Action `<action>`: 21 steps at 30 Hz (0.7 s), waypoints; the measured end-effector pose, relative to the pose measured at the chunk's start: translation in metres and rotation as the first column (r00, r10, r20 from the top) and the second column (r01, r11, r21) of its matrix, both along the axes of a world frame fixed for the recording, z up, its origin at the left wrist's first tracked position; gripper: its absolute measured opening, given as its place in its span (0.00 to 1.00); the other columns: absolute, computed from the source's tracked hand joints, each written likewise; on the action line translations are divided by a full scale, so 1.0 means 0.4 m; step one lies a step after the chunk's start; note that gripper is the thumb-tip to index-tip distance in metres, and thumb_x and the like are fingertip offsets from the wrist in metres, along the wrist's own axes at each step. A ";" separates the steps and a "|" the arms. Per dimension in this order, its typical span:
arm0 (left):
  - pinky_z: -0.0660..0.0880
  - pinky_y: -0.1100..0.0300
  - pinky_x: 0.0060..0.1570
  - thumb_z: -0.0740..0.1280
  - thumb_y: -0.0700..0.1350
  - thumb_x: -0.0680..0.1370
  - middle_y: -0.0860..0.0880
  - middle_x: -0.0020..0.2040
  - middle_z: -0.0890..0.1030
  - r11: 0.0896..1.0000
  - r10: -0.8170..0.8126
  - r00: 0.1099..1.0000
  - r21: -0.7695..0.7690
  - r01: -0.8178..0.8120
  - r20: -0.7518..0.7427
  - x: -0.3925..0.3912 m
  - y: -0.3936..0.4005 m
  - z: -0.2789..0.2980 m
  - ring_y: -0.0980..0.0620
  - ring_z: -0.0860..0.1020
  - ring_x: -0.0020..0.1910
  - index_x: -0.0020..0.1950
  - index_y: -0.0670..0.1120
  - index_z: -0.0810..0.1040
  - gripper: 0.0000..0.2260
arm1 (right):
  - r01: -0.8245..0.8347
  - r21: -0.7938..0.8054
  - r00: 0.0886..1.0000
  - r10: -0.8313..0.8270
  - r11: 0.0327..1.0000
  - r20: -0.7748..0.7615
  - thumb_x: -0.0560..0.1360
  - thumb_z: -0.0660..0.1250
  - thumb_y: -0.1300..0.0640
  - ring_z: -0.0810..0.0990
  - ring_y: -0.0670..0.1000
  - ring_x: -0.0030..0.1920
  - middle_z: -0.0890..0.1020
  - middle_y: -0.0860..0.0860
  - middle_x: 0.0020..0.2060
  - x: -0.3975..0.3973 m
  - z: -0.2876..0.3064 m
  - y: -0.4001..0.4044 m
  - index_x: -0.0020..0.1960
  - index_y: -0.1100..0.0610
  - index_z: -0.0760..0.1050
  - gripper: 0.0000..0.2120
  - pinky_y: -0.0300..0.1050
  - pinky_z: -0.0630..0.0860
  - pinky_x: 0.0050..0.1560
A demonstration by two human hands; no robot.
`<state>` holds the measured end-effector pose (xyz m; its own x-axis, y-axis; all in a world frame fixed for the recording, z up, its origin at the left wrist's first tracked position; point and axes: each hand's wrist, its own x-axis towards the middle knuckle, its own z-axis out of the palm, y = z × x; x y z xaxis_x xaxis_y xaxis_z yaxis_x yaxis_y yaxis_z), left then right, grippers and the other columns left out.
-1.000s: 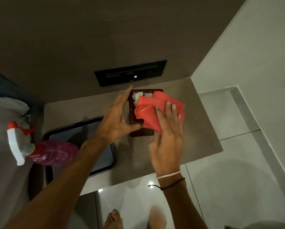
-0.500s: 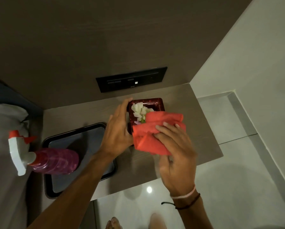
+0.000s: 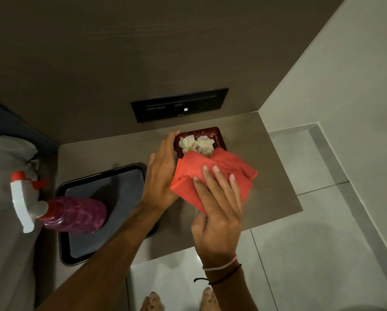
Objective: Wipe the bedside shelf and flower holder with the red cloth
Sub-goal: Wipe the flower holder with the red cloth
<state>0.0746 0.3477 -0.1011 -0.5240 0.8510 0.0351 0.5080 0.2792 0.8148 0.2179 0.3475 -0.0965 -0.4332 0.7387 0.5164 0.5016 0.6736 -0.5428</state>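
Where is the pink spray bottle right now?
The spray bottle lies on its side at the left of the head view, its base over the dark tray on the shelf, beside the left forearm.

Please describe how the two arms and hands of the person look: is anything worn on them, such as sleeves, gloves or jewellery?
Both arms are bare, with no sleeves in view and no gloves. The right hand has two thin bands at the wrist: a pale pink one and, below it, a dark cord with a loose knotted end. The left hand shows no rings or bands, and its forearm is bare too.
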 end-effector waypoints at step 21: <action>0.60 0.37 0.77 0.55 0.66 0.80 0.45 0.84 0.49 0.954 0.122 0.942 -0.226 -0.198 -0.312 0.016 -0.360 -0.007 0.46 0.51 0.83 0.83 0.52 0.52 0.35 | -0.201 -0.979 0.918 -0.356 -0.041 -0.174 0.61 0.71 0.60 0.85 0.63 0.50 0.87 0.59 0.53 0.054 0.010 -0.035 0.55 0.52 0.83 0.22 0.60 0.83 0.47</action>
